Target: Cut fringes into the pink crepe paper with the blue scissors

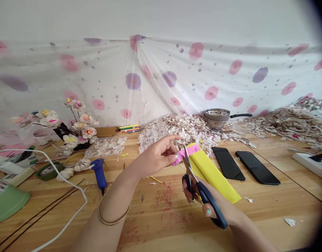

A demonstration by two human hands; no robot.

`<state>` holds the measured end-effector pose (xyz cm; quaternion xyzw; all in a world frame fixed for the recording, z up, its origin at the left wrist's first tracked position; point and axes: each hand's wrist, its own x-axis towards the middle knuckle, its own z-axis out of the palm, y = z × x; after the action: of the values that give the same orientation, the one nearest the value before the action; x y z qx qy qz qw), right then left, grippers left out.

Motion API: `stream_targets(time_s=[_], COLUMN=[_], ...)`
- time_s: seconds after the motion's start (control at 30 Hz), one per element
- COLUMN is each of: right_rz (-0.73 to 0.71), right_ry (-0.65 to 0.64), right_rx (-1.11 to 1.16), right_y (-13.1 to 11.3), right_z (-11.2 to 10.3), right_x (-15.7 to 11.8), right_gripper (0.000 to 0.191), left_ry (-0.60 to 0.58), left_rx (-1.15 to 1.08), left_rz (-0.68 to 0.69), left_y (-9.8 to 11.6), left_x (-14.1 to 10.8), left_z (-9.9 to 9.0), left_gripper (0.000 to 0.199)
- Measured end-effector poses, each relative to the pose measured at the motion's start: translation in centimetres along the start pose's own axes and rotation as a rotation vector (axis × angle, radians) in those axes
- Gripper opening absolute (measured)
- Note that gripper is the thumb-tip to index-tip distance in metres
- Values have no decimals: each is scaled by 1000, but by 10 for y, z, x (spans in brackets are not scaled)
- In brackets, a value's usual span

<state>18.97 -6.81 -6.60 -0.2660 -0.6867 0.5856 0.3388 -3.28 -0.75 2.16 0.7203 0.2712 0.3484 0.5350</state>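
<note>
Folded yellow crepe paper [213,171] carries a pink end strip [185,154].

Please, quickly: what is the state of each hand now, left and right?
Left hand: closed, holding folded paper.
Right hand: closed, holding scissors.

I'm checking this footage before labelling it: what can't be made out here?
All from the head view:
The lower blade of the scissors: hidden by the pink paper under the left hand.
The right hand's fingers: partly hidden by the blue handles.
Inside the steel bowl: hidden by the pan on it.
Markings on the pens: too small.
The green dish: cut off by the left edge.
</note>
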Motion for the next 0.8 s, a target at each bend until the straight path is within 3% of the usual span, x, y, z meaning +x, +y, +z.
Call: stream_targets(time_s=[0.53, 0.8], right_rz=[-19, -53], right_ry=[-4, -24], right_rx=[9, 23], right_y=[3, 4], right_z=[-1, -1], right_x=[-2, -3], right_gripper=[76, 61], left_ry=[-4, 21], left_rx=[25, 54], left_rz=[-18, -16], left_y=[-1, -1], left_x=[-1, 1], left_z=[-2, -2], left_gripper=[57, 58])
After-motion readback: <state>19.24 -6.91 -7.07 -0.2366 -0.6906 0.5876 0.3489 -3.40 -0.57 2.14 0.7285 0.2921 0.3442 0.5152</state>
